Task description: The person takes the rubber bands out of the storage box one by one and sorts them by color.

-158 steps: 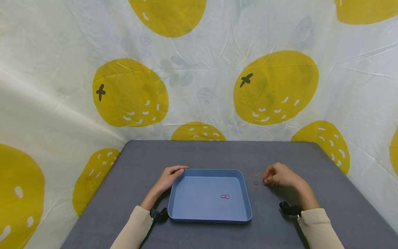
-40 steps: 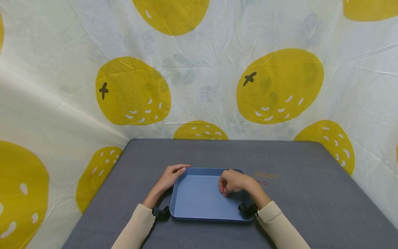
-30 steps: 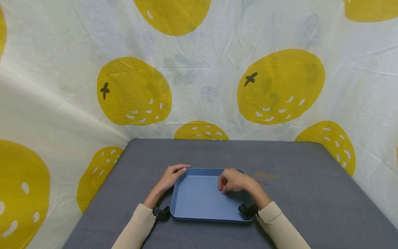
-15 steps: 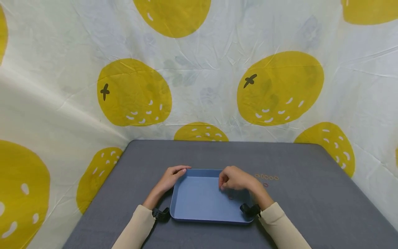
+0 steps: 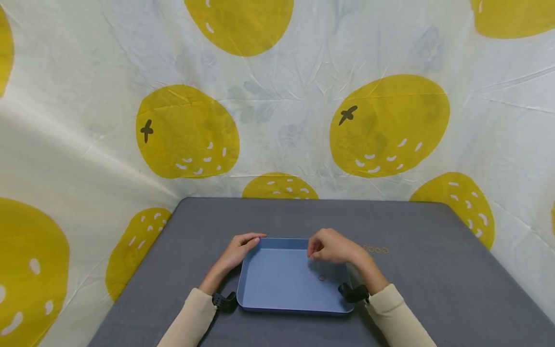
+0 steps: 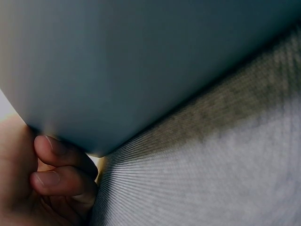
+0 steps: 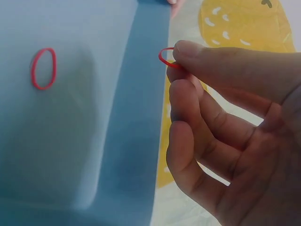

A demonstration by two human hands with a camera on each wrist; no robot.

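Note:
My right hand (image 5: 331, 248) is over the back right part of the blue tray (image 5: 282, 284), pinching a small red rubber band (image 7: 163, 60) between thumb and fingertip; the right wrist view shows part of its loop sticking out. Another red rubber band (image 5: 322, 278) lies flat on the tray floor, below that hand. At the tray's back left corner my left hand (image 5: 236, 248) holds on, thumb at the rim. The left wrist view has its curled fingers (image 6: 61, 181) by the outside of the tray wall (image 6: 131, 70).
Several orange rubber bands (image 5: 378, 250) lie in a row on the grey table (image 5: 433, 270), right of the tray and partly hidden by my right hand. A white curtain (image 5: 282, 130) printed with yellow fruit hangs behind the table.
Earlier my right hand was at the bands on the table, then came over the tray. In the last second it rose slightly backward and right, uncovering a red rubber band. My left hand stays put.

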